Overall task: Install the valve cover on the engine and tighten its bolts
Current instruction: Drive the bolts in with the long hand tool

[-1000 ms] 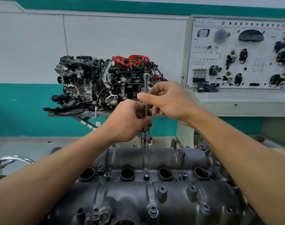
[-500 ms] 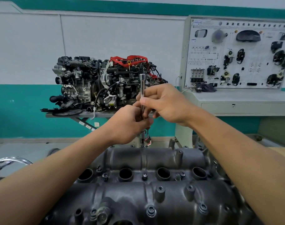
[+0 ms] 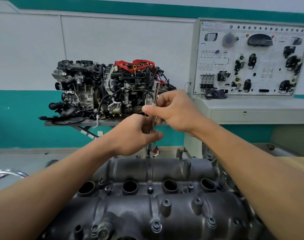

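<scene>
Head camera looks down two bare arms that reach out over a big dark valve cover [image 3: 156, 207]. The valve cover lies flat on the engine right in front of the person, at the bottom of the view. It has four round holes [image 3: 130, 187] in a row, and small bolts [image 3: 150, 189] sit between them and along the near edge.

A long shiny metal tool [image 3: 156, 92] stands almost straight up over the far edge of the valve cover. Its bottom tip comes down at that far edge, but it is too small to tell what it sits on.

The left hand [image 3: 135, 135] is curled around the lower part of the tool. The right hand [image 3: 175, 111] is just above it and pinches the tool between thumb and fingers. The two hands are nearly touching.

Behind them, a second engine [image 3: 95, 90] with red parts on top sits on a grey stand [image 3: 70, 123] by the white and green wall [image 3: 113, 40]. To the right is a white board [image 3: 251, 63] with black car parts stuck on it.
</scene>
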The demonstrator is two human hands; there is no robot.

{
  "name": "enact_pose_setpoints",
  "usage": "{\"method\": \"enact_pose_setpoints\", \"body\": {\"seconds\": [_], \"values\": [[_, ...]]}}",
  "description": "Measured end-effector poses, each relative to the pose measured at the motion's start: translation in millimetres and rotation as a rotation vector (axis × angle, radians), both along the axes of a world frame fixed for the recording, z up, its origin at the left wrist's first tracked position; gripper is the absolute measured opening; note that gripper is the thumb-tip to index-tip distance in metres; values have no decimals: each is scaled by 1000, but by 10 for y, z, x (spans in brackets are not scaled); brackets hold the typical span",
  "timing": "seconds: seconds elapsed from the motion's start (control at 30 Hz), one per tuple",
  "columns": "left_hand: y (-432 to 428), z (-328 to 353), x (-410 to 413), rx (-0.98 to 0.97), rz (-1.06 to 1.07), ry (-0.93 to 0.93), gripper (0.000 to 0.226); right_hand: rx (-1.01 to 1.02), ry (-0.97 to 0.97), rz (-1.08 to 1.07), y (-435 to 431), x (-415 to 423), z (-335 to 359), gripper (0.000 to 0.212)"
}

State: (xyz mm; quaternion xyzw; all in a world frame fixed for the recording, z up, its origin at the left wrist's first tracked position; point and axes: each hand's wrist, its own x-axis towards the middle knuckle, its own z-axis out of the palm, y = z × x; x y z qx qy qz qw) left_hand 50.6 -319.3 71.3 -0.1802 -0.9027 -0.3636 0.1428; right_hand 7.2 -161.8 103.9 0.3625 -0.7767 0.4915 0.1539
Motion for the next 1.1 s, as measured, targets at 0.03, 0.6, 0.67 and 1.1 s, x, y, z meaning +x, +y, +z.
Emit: {"method": "enact_pose_setpoints", "body": {"seconds": [0.03,0.6,0.67,1.1], "values": [[8,-7,0,9,39,59,16,-10,4,-15,-6,3,-6,32],[-10,-7,-1,-2,-13,33,25,-8,-25,26,-36,29,-59,30],[-15,-23,-5,54,32,52,24,-32,-20,-11,-55,23,-81,39],[-17,-69,-72,87,75,6,16,-56,-22,-64,-66,-24,-70,31]]}}
